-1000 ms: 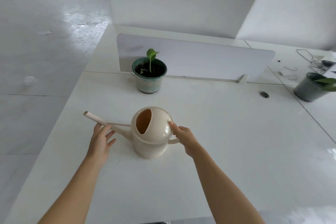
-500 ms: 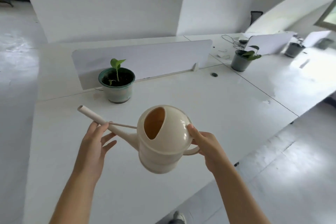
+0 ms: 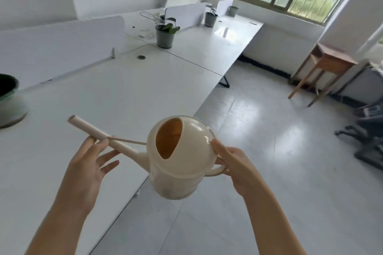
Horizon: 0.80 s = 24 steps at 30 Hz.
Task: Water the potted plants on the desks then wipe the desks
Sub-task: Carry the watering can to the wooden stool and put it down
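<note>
The watering can has left the worktop and now hangs at lower centre. The right hand has its grip clamped on the handle. The left hand props the spout, fingers apart. The green-rimmed pot has slid to the left edge, and the grey pot at upper centre looks next for watering.

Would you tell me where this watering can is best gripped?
Grip the watering can by the rear loop handle, from the side opposite the spout, as the right hand does. Its domed body is wide and smooth; the thin spout suits only a steadying touch from the left hand.
</note>
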Available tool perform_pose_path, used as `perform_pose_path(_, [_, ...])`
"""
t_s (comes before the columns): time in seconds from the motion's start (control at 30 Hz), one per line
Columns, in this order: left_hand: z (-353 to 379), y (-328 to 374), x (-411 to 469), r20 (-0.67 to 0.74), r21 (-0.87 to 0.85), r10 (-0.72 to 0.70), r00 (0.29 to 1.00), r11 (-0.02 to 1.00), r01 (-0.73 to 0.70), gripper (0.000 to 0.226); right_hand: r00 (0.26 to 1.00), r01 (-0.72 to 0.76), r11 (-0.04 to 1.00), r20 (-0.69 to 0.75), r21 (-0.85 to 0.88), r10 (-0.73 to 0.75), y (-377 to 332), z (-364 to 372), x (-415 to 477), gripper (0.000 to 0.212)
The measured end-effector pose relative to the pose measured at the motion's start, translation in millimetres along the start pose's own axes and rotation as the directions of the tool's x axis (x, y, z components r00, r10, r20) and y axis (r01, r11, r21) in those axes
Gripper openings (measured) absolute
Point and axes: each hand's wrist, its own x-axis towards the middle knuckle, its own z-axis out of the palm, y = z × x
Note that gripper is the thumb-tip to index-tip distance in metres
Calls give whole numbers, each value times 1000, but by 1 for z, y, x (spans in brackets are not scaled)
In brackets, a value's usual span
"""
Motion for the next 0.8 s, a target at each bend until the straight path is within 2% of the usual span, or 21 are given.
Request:
perform_pose_path(0.13, [51,-22,-20,91,27,-40,995,999,38,19,996,-50,995,-65,81,55,26,-51,-35,67])
perform_pose_path(0.27, [103,-49,-48,182,37,-98,978,995,93,21,978,-64,986,-186,155,93,56,-105,-71,89])
perform_pose_path(0.33, [134,-65,-62,224,37,-132,966,991,127,26,960,-67,981,-258,181,114,74,-135,-91,93])
perform_pose_path(0.53, [221,-92,-89,354,101,-203,913,979,179,24,900,-83,955,-390,284,194,103,-208,-132,70])
perform_pose_path(0.67, [281,-103,-92,442,151,-238,865,970,189,22,845,-88,931,-468,355,258,113,-255,-139,42])
perform_pose_path(0.7, [296,-106,-91,461,163,-249,852,967,194,21,826,-84,924,-493,374,275,115,-268,-138,44])
perform_pose_path(0.8, [340,-118,-79,516,175,-275,812,961,214,18,757,-92,906,-562,414,334,121,-305,-126,69])
